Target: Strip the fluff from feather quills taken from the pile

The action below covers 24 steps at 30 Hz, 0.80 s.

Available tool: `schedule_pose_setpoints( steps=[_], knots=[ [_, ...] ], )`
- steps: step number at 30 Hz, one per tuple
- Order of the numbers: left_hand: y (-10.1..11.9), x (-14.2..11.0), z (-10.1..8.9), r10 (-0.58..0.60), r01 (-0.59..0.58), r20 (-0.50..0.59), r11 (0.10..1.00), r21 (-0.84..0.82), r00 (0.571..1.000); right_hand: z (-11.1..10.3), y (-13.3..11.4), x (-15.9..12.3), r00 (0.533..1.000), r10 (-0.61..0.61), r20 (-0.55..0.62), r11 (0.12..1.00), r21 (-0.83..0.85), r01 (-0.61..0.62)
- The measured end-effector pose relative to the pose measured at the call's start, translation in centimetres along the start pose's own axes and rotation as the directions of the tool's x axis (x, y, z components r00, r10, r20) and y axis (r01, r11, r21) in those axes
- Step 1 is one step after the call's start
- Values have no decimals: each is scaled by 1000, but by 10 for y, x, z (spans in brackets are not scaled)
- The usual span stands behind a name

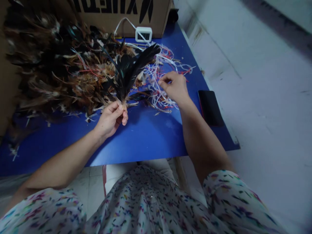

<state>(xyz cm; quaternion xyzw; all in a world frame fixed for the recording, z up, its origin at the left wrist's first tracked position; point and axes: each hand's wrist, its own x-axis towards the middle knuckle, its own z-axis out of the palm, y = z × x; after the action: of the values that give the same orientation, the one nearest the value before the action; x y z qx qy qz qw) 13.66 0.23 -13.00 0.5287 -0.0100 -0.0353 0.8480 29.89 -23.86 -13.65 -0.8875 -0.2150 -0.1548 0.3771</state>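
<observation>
My left hand (114,117) pinches a bunch of black feathers (128,70) by its pale quill ends, holding it upright above the table. The plumes fan up and to the right. To the right of it, my right hand (174,87) is closed in a pinch over a tangle of white and red plastic strips (158,78). Whatever lies between its fingertips is too small to make out. Behind and left of my left hand spreads a large heap of brown and black feathers (73,71).
The blue table (151,139) ends against a pale wall (263,97) on the right. A black phone (211,108) lies near that edge. At the back stand a small white digital display (143,34) with a cord and a cardboard box (117,22).
</observation>
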Motion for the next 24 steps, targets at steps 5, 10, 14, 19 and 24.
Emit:
schedule_pose_setpoints(
  steps=[5, 10, 14, 19, 24],
  knots=[
    [1, 1, -2, -16, 16, -27, 1000, -23, 1000, -14, -8, -1, 991, 103, -81, 953, 295, -75],
    [-1, 2, -2, -42, 40, -45, 999, -31, 998, -20, 2, -8, 974, 197, -108, 973, 143, -181],
    [-1, 2, 0, -37, 37, -37, 999, -10, 999, -14, -5, -9, 997, 39, -72, 988, -144, -49],
    [0, 3, 0, -11, 11, -45, 1000, -14, 999, 19, -31, 3, 982, 51, 180, 958, -288, 4],
    [-1, 4, -1, 8, -8, -29, 1000, -11, 1000, 38, -36, 12, 974, 151, 171, 935, -344, -84]
  ],
)
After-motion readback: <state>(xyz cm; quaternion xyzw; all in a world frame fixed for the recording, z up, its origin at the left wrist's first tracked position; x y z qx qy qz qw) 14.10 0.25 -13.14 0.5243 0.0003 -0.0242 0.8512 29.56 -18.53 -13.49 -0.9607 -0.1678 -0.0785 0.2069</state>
